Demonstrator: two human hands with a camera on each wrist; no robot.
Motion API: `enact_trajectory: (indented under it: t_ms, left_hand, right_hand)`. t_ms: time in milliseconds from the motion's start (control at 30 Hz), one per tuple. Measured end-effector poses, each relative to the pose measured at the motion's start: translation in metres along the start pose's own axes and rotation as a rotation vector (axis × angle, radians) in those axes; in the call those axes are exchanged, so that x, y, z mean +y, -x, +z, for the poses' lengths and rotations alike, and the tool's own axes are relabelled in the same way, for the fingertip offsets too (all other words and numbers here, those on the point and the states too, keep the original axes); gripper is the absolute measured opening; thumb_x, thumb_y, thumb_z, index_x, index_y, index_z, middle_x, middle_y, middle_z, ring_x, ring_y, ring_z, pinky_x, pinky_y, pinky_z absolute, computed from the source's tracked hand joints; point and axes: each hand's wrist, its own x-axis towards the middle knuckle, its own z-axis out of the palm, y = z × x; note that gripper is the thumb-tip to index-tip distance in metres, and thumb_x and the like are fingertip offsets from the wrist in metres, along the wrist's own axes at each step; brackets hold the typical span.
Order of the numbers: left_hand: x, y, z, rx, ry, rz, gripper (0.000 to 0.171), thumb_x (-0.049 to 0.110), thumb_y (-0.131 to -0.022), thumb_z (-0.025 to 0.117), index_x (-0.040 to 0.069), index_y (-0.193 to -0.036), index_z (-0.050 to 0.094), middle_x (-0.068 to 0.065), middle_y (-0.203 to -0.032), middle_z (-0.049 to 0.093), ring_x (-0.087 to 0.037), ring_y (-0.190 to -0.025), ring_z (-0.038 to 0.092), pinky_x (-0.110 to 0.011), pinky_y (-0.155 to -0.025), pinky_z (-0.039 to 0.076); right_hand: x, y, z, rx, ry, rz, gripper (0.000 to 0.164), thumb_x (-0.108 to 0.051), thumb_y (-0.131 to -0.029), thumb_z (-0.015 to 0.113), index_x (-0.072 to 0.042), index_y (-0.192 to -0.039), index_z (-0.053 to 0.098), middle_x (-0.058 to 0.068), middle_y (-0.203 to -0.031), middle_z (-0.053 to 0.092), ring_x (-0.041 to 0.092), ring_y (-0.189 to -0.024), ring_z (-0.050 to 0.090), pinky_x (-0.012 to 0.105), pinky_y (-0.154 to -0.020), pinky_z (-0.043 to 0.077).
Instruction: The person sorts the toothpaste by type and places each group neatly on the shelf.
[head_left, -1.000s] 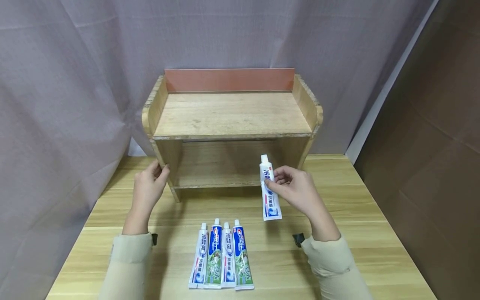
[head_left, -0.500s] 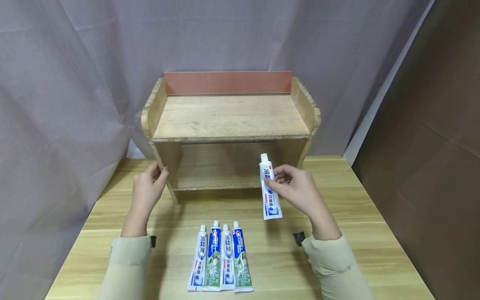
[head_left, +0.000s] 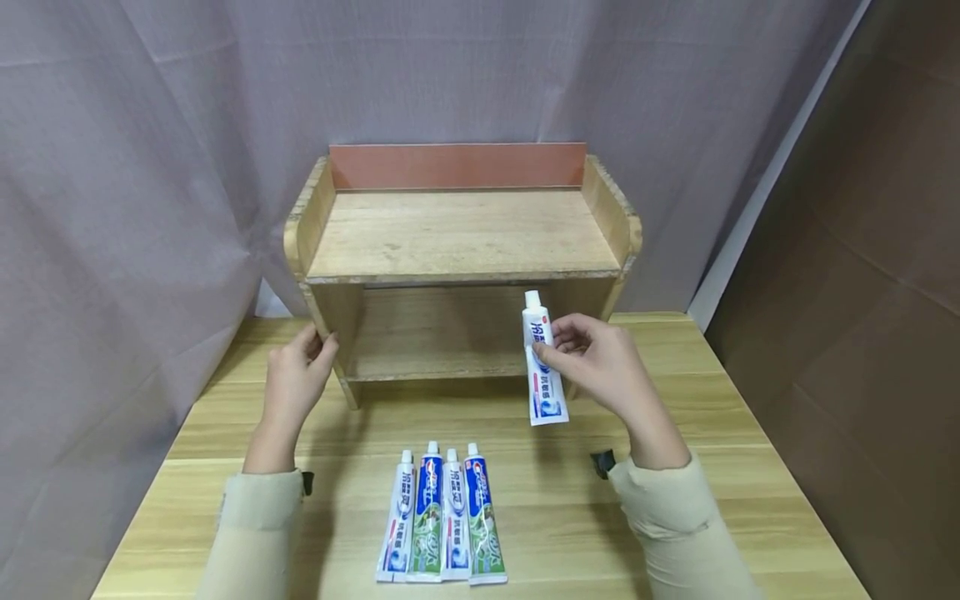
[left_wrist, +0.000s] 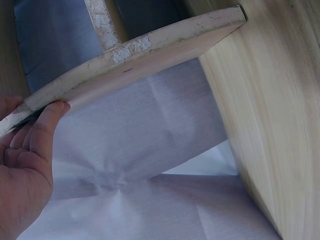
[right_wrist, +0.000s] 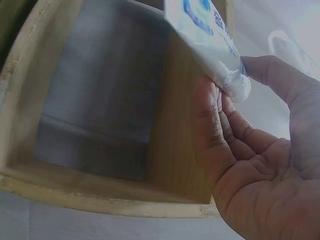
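My right hand pinches a white and blue toothpaste tube between thumb and fingers, cap upward, in front of the shelf's lower compartment. The right wrist view shows the tube close to the fingers. At the left, my left hand grips the front edge of the side panel of a two-tier wooden shelf. In the left wrist view, the fingers of that hand lie on both faces of the panel.
Several toothpaste tubes lie side by side on the wooden table, caps toward the shelf: white ones alternate with blue and green ones. A grey curtain hangs behind the shelf, and a brown panel stands at the right.
My right hand has lifted the toothpaste tube slightly upward and toward the shelf, a little to the right. The left hand keeps its hold on the shelf panel.
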Motion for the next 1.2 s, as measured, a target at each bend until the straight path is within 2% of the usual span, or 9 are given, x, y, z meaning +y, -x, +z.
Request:
enact_trajectory:
  t_ms: [400, 833, 1200]
  left_hand:
    - [0.000, 0.000, -0.001, -0.007, 0.006, -0.009, 0.024, 0.019, -0.098, 0.064, 0.001, -0.113, 0.071, -0.023, -0.106, 0.072, -0.038, -0.098, 0.072, -0.046, -0.082, 0.061]
    - [0.000, 0.000, 0.001, -0.003, 0.002, -0.011, 0.023, 0.019, -0.099, 0.062, 0.001, -0.109, 0.071, -0.023, -0.104, 0.072, -0.038, -0.096, 0.073, -0.045, -0.080, 0.062]
    - [0.000, 0.001, 0.001, 0.009, -0.006, -0.017, 0.023, 0.021, -0.099, 0.062, 0.002, -0.109, 0.072, -0.022, -0.102, 0.073, -0.037, -0.095, 0.073, -0.047, -0.080, 0.062]
  right_hand:
    - [-0.017, -0.014, -0.010, 0.027, 0.044, -0.108, 0.023, -0.019, -0.085, 0.082, -0.004, -0.097, 0.071, 0.004, -0.082, 0.071, 0.016, -0.071, 0.065, 0.023, -0.062, 0.059]
    - [-0.028, -0.025, -0.020, 0.062, 0.086, -0.157, 0.022, -0.019, -0.085, 0.082, -0.002, -0.096, 0.071, 0.005, -0.082, 0.071, 0.016, -0.069, 0.065, 0.021, -0.060, 0.058]
    - [-0.037, -0.037, -0.026, 0.054, 0.091, -0.183, 0.024, -0.020, -0.086, 0.081, -0.001, -0.098, 0.072, 0.005, -0.083, 0.072, 0.016, -0.070, 0.066, 0.021, -0.062, 0.058]
